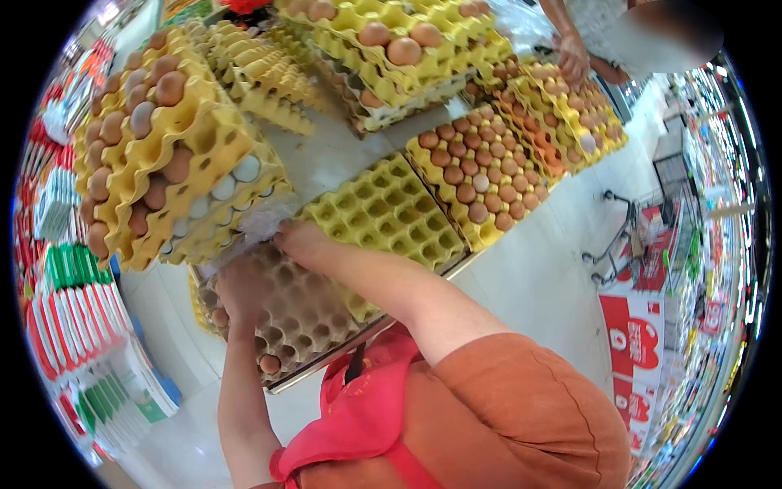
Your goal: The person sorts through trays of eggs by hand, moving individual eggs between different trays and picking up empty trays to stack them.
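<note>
Above a grey pulp egg tray [293,312] on the table, my left hand [244,290] is motion-blurred, and its fingers are mostly hidden. One brown egg [220,316] shows beside it, and another brown egg [269,364] sits in the tray's near corner cell. Crumpled clear plastic film [267,217] lies at the foot of the tall egg stack. My right hand [300,240] has its fingers closed on the film's edge. Under my right forearm is a yellow egg tray [385,211] with bare cells.
A tall stack of filled egg trays [177,147] leans close on the left. Nested yellow trays [263,73] and another egg stack [397,61] stand behind. A filled tray [482,165] lies right; beyond, another person's hand [573,61] touches eggs. A shopping cart [647,226] stands right.
</note>
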Motion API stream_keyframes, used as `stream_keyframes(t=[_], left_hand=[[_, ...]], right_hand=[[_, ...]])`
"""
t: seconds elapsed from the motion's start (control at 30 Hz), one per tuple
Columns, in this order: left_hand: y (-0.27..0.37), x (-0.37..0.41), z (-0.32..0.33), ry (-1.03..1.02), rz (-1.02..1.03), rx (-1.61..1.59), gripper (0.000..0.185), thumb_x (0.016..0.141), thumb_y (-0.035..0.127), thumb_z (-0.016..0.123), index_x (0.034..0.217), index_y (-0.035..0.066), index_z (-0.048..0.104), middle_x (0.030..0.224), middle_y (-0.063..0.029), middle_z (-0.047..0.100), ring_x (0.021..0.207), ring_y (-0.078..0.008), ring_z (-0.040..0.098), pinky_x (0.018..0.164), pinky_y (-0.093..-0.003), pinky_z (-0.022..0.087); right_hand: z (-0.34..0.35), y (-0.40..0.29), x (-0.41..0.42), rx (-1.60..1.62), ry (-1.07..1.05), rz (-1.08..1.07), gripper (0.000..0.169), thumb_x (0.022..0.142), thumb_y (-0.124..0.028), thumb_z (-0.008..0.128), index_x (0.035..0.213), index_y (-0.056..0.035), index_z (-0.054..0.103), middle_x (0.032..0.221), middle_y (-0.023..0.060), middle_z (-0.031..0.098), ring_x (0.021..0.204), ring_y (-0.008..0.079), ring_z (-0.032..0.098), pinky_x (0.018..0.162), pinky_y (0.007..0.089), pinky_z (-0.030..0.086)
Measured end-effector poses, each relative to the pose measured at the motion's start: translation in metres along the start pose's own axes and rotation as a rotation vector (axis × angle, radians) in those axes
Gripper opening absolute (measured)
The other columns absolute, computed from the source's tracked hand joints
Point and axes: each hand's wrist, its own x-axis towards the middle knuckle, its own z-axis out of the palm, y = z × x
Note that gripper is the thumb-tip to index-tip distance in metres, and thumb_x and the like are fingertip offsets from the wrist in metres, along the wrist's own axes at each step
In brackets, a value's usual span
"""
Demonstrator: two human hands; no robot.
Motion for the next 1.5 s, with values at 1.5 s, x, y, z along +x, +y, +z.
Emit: stream_keyframes(t=[1.5], left_hand=[[0.12,-0.099,0.117,-0.145,-0.672,-1.39,0.057,0.082,0.004,0.059,0.133,-0.005,0.037,0.116,-0.0136,0.052,0.076,-0.0183,0.059,0.07,-0.0265,0.05]], right_hand=[[-0.05,0.122,-0.247,0.263,-0.027,0.443,0.065,0.077,-0.033,0.065,0.127,0.0011,0.043,0.133,0.0256,0.039,0.12,0.0435,0.037,0.102,0.0487,0.031]])
